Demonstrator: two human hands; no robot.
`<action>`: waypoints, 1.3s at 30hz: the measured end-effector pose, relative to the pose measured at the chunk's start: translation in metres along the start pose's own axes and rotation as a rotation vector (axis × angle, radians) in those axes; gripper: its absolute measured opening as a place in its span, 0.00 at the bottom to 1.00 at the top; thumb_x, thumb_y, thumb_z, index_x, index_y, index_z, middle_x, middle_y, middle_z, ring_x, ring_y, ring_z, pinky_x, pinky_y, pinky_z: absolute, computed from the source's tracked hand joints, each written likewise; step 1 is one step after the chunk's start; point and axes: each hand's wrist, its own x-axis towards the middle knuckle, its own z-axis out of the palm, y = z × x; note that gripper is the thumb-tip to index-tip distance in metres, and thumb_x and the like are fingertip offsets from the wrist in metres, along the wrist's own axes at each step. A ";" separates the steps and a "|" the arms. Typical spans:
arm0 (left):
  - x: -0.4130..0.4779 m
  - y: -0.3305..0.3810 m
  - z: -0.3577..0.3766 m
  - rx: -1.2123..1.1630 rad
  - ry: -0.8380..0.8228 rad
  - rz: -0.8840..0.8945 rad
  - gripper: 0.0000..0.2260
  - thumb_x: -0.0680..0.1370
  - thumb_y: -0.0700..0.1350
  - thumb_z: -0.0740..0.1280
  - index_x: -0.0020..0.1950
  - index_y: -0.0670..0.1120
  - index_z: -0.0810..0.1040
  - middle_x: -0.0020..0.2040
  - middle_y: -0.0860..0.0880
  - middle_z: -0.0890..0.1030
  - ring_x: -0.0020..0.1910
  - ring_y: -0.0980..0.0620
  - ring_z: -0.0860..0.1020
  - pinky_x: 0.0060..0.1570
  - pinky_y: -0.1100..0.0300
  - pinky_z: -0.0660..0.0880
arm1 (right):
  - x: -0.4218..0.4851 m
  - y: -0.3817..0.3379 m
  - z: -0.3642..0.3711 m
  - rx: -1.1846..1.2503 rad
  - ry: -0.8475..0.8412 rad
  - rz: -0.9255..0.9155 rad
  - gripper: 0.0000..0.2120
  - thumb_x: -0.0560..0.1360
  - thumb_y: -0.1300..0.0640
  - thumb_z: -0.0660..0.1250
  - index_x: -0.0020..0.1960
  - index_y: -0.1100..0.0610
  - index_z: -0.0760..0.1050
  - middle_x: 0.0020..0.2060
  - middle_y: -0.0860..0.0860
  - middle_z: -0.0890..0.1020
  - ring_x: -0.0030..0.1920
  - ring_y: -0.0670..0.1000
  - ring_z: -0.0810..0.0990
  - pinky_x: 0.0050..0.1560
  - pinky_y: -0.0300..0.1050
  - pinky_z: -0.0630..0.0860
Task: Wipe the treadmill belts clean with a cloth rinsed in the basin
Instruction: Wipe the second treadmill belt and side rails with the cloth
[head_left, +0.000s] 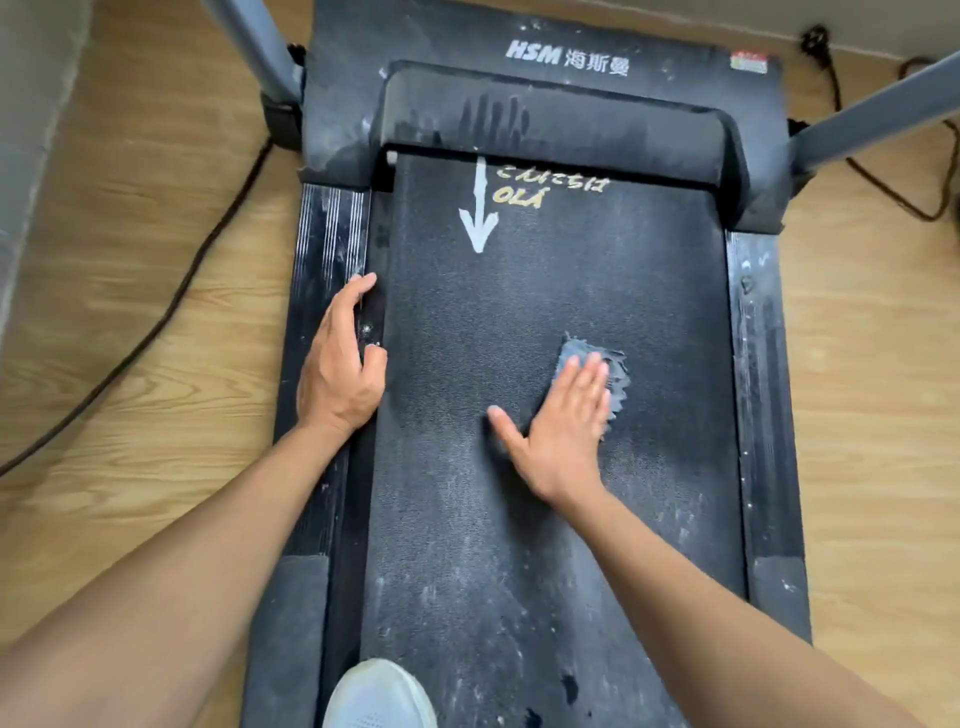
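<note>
We press our right hand (558, 431) flat on the cloth (617, 371), fingers straight and close together and the thumb spread out to the left on the bare belt (467, 519). The blue-grey cloth lies crumpled under the palm and fingers, with its frayed edge showing past the fingertips and along the hand's right side. It sits on the right half of the belt, about midway along its length, nearer the right edge than the left and clear of the right side rail (761, 415). Our left hand (337, 364) holds nothing and is well apart from the cloth. It rests on the left side rail (317, 249) at the belt's left edge, fingers loosely extended along the rail's inner edge and the thumb reaching toward the belt. Toward the far end of the belt a white arrow (479, 208) points back at us, beside yellow lettering (519, 196). Pale dusty streaks mark the belt's near end, where the toe of a white shoe (379, 696) stands at the near left corner.
</note>
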 end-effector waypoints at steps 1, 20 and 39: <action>0.002 0.002 0.000 -0.071 0.051 -0.029 0.30 0.71 0.36 0.57 0.74 0.45 0.67 0.75 0.46 0.76 0.77 0.51 0.71 0.78 0.45 0.65 | -0.001 -0.027 0.008 -0.038 -0.030 -0.115 0.58 0.75 0.22 0.50 0.82 0.64 0.32 0.80 0.63 0.30 0.80 0.60 0.26 0.78 0.57 0.27; 0.008 0.010 0.015 -0.157 0.170 -0.156 0.22 0.75 0.37 0.58 0.66 0.55 0.67 0.70 0.54 0.81 0.72 0.59 0.75 0.76 0.53 0.67 | -0.034 0.163 -0.051 -0.145 -0.013 0.035 0.49 0.78 0.23 0.44 0.84 0.56 0.34 0.83 0.52 0.33 0.82 0.50 0.30 0.83 0.56 0.40; 0.017 0.014 -0.008 -0.703 0.027 -0.284 0.18 0.82 0.36 0.52 0.63 0.50 0.76 0.72 0.30 0.74 0.71 0.47 0.77 0.71 0.60 0.70 | -0.039 -0.115 0.059 -0.205 -0.131 -0.610 0.55 0.74 0.30 0.60 0.84 0.63 0.40 0.82 0.62 0.36 0.82 0.58 0.30 0.82 0.62 0.40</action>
